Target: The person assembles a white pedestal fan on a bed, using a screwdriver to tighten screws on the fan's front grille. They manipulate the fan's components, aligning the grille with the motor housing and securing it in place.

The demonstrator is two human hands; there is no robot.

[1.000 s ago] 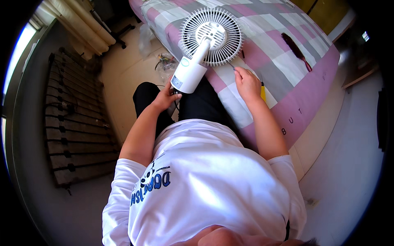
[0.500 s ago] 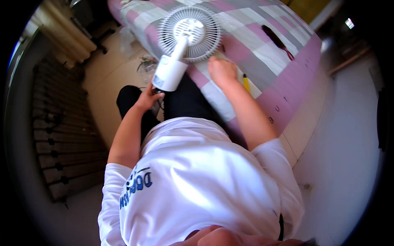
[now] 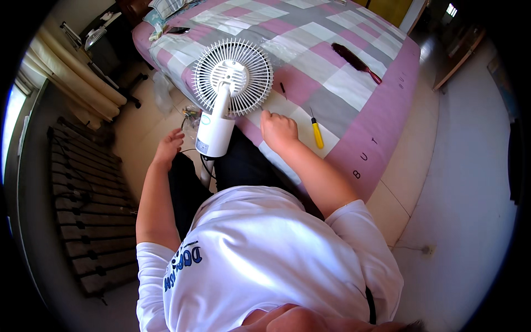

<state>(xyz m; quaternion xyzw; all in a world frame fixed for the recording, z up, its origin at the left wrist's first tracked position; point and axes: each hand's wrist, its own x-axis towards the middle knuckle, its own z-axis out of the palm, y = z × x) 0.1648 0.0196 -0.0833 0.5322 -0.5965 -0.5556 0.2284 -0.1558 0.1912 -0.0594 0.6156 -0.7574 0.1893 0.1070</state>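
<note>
A white electric fan (image 3: 214, 134) stands between my knees, its back turned up to me and its round wire guard (image 3: 260, 83) reaching over the bed edge. Just left of the fan's motor housing and apart from it, my left hand (image 3: 169, 148) is open with its fingers loosely bent. My right hand (image 3: 279, 131) is closed over the bed edge, right of the guard's lower rim; whatever its fingers pinch is hidden. On the bed to its right lies a screwdriver (image 3: 317, 134) with a yellow handle. A short dark stick-like piece (image 3: 282, 87) lies farther off.
A dark bristle brush (image 3: 351, 57) with a red handle rests on the checked bedspread (image 3: 310, 72). Bags and small parts (image 3: 191, 115) lie on the floor beyond my left hand. A slatted radiator (image 3: 91, 216) stands along the left wall, and a dark phone-like slab (image 3: 178, 30) lies at the bed's far left.
My left hand has let go of the fan's lower housing and moved left. In the picture the fan sits lower and more upright. My right hand stays closed near the guard.
</note>
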